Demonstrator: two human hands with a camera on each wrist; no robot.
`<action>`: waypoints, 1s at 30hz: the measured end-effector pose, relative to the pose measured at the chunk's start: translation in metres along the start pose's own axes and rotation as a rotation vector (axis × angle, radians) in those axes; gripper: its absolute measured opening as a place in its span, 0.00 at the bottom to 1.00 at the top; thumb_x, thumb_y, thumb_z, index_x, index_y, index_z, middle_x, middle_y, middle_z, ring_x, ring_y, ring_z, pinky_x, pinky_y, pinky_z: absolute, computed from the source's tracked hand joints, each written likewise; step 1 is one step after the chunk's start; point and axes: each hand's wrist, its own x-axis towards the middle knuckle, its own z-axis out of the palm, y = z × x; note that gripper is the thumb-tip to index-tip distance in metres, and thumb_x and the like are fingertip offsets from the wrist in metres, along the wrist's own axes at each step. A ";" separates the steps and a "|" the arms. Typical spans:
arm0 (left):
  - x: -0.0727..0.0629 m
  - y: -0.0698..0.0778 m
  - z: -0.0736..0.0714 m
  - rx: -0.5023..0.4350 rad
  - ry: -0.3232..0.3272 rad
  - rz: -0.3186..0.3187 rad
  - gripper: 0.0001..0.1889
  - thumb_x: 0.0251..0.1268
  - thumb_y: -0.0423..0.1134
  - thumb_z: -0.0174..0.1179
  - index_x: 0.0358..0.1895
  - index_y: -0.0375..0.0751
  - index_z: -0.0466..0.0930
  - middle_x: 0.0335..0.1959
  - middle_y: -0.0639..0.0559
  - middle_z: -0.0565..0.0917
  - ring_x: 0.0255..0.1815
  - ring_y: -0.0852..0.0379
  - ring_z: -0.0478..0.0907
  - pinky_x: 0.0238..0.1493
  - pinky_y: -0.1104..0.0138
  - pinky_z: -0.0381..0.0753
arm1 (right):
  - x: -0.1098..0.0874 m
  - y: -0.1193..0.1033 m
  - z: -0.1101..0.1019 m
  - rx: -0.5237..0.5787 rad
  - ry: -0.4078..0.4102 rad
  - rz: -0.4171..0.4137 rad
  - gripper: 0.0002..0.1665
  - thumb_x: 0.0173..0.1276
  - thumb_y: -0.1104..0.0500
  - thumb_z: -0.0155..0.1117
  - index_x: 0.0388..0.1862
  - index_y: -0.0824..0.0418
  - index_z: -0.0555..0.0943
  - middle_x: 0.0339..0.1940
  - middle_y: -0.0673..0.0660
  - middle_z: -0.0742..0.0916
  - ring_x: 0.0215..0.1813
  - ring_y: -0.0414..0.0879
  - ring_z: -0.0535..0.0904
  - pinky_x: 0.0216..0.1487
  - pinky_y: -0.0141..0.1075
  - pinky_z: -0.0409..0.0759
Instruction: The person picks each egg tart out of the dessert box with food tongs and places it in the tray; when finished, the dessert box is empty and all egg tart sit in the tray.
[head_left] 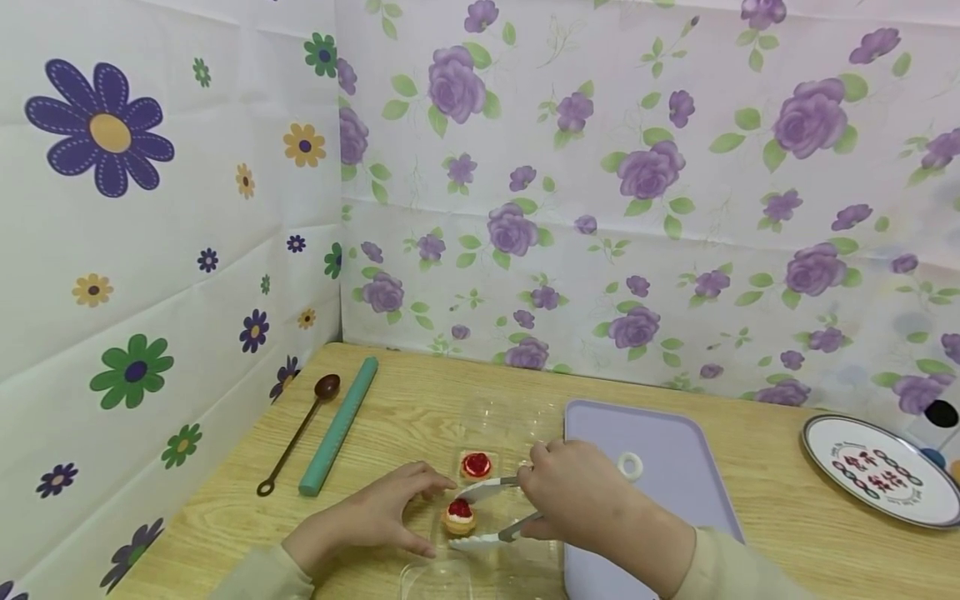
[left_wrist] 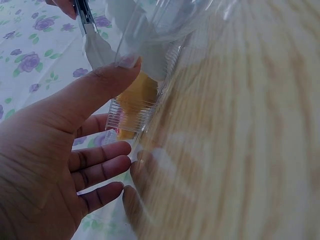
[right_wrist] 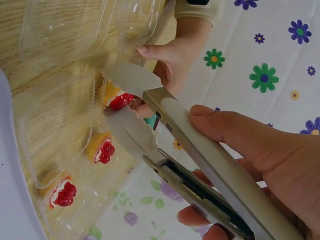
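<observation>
Right grip clamped grey-and-white tongs astride a round red-topped tart; left grip, fingers apart, lay nearer the wooden counter's left edge.

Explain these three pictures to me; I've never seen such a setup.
There is no machine here, only a person's two bare hands. The wide picture comes from a camera on the head; the other two come from cameras on the left and right wrists. The right hand holds tongs, their tips on either side of a small tart. The left hand is beside clear plastic packaging, gripping nothing visible. On the wooden table are a brown spoon, a green rod, a lilac tray bearing a white ring, and a white plate.
</observation>
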 end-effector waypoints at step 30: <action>0.000 0.001 0.000 -0.015 0.003 0.016 0.39 0.47 0.62 0.70 0.65 0.52 0.70 0.52 0.59 0.74 0.52 0.62 0.71 0.56 0.64 0.75 | -0.003 0.005 0.014 0.046 -0.083 -0.007 0.29 0.50 0.28 0.64 0.30 0.51 0.80 0.22 0.45 0.77 0.23 0.37 0.71 0.23 0.32 0.73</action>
